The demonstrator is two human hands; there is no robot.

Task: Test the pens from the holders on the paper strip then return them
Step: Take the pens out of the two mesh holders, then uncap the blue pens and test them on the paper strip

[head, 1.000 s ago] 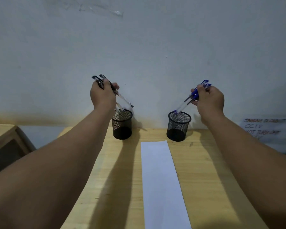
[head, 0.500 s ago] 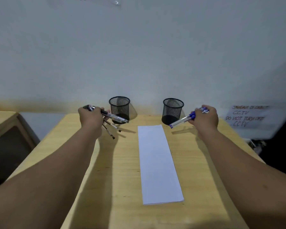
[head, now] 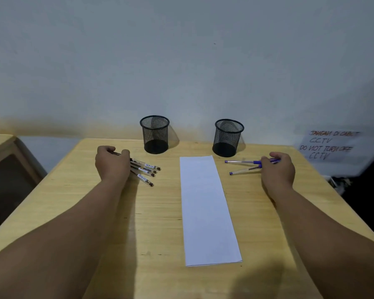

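Note:
Two black mesh holders stand empty at the back of the wooden table: the left holder (head: pixel 154 134) and the right holder (head: pixel 228 138). A white paper strip (head: pixel 205 208) lies lengthwise between my arms. My left hand (head: pixel 112 164) rests on the table left of the strip, fingers curled over the ends of several clear black-ink pens (head: pixel 146 170) that fan out to the right on the wood. My right hand (head: pixel 277 168) rests right of the strip, closed on the capped ends of two blue pens (head: pixel 243 166), their tips pointing left along the tabletop.
The table (head: pixel 138 223) backs onto a plain wall. A handwritten CCTV notice (head: pixel 328 147) hangs low on the wall at right. Another wooden piece of furniture (head: pixel 2 156) stands to the left, with a gap between it and the table.
Both hands have come down from above the holders to the tabletop, carrying their pens. The pens now lie on the wood under my fingers.

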